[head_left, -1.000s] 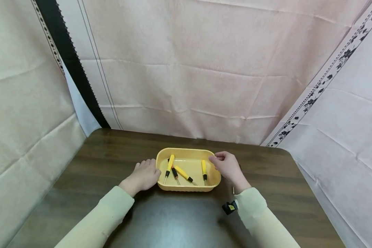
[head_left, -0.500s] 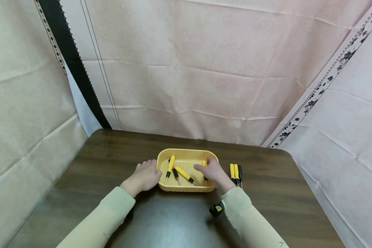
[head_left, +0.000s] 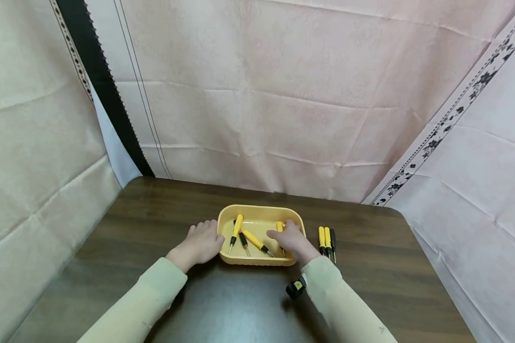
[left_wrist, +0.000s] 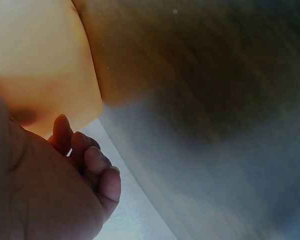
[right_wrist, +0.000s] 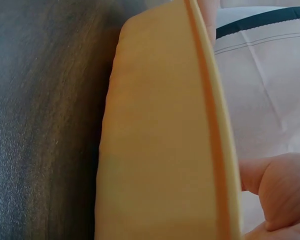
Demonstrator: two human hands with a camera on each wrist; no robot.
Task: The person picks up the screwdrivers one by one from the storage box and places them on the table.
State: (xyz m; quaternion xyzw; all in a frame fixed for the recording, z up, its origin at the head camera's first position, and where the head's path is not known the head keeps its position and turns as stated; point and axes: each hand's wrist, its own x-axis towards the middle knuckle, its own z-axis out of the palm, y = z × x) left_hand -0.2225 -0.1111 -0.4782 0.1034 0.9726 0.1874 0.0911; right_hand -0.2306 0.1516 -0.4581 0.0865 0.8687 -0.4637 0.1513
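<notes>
A pale-yellow tray (head_left: pixel 259 261) sits on the table. My left hand (head_left: pixel 200 242) holds its left end, thumb at the rim and fingers outside; in the left wrist view those fingers (left_wrist: pixel 110 185) bend beside the tray's corner. My right hand (head_left: pixel 295 240) is inside the right end, over a yellow screwdriver (head_left: pixel 280 226) whose lower part it partly covers. The thumb sticks out to the left. Contact with the handle cannot be made out. Further left in the tray lie two yellow screwdrivers, one upright-lying (head_left: pixel 237 225) and one slanted (head_left: pixel 252 238), and a black-handled screwdriver (head_left: pixel 242 239).
Right of the tray, two yellow screwdrivers (head_left: pixel 324 236) and a black one (head_left: pixel 332 237) lie side by side on the dark wooden table (head_left: pixel 386 267). Pale cloth (head_left: pixel 257 119) hangs behind the table and at both sides. The tray's wall (right_wrist: pixel 160 130) fills much of the right wrist view.
My right hand has moved left from beyond the tray's right rim into it, uncovering the row of screwdrivers on the table. The right-hand screwdriver has shifted slightly left. My left hand stays put.
</notes>
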